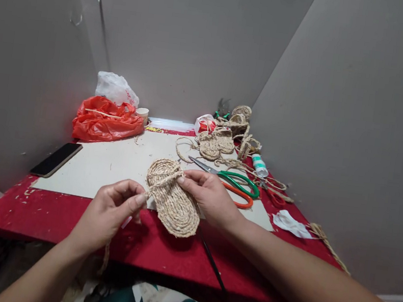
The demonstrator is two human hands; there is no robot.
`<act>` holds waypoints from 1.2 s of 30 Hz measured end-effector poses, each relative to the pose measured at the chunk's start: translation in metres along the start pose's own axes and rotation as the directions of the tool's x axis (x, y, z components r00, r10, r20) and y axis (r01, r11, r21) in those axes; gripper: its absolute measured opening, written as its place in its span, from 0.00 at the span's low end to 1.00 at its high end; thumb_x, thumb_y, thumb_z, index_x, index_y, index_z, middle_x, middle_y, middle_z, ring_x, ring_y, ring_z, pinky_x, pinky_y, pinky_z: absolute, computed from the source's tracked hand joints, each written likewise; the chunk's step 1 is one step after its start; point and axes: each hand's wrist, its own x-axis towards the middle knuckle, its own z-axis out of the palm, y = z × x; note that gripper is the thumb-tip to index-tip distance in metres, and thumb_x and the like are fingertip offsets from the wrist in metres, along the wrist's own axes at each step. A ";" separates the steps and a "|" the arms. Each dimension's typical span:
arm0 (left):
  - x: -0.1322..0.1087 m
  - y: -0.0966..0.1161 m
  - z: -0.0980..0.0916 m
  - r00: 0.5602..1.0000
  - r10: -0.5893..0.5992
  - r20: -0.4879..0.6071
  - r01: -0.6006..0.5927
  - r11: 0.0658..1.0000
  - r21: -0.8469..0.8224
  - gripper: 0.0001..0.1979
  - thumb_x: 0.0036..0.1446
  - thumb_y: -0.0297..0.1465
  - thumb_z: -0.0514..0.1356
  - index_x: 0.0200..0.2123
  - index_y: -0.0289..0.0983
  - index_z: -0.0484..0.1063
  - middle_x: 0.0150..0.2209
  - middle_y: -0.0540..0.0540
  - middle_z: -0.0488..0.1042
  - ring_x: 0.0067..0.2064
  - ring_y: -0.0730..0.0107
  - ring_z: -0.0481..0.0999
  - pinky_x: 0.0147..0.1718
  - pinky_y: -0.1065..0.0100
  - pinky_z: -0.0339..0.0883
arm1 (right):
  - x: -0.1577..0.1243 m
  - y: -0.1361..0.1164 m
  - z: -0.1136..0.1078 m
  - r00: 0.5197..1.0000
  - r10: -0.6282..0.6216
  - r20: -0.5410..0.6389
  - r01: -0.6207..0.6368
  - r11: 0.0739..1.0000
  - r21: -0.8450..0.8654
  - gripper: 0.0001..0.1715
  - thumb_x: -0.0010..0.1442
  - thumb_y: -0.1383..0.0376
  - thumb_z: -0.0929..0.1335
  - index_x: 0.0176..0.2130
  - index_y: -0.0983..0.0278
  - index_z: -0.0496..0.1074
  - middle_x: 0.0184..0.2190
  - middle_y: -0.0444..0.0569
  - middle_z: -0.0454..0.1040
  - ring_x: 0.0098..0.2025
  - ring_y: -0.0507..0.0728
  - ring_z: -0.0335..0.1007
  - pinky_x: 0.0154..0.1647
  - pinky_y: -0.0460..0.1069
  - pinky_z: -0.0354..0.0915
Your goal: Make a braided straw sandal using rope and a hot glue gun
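A woven straw slipper [177, 205], its sole coiled from braided cord, is held tilted above the near edge of the table. My right hand [210, 197] grips its right side, thumb on top near the strap [168, 179]. On the left side of the slipper, my left hand [120, 207] pinches straw cord [106, 257], whose loose end hangs below the hand. Something thin and pale shows under the left fingers, too small to name. Scissors [234, 182] with one green and one orange handle lie just beyond my right hand.
A white board [110, 168] covers part of the red cloth [41, 209]. Straw slippers [215, 143] and loose cord lie at the back right, near a small bottle [259, 165]. A phone [56, 159], a red plastic bag [107, 121] and a paper cup [142, 115] are on the left. Grey walls enclose the table.
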 end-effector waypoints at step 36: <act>0.036 -0.009 -0.015 0.998 -0.060 -0.003 0.059 0.981 -0.187 0.15 0.47 0.33 0.69 0.36 0.37 0.68 0.21 0.53 0.74 0.18 0.83 0.61 0.17 0.78 0.54 | -0.002 0.003 0.004 0.995 -0.072 0.069 0.060 0.985 0.161 0.15 0.47 0.59 0.76 0.32 0.65 0.76 0.25 0.43 0.73 0.28 0.51 0.67 0.36 0.48 0.66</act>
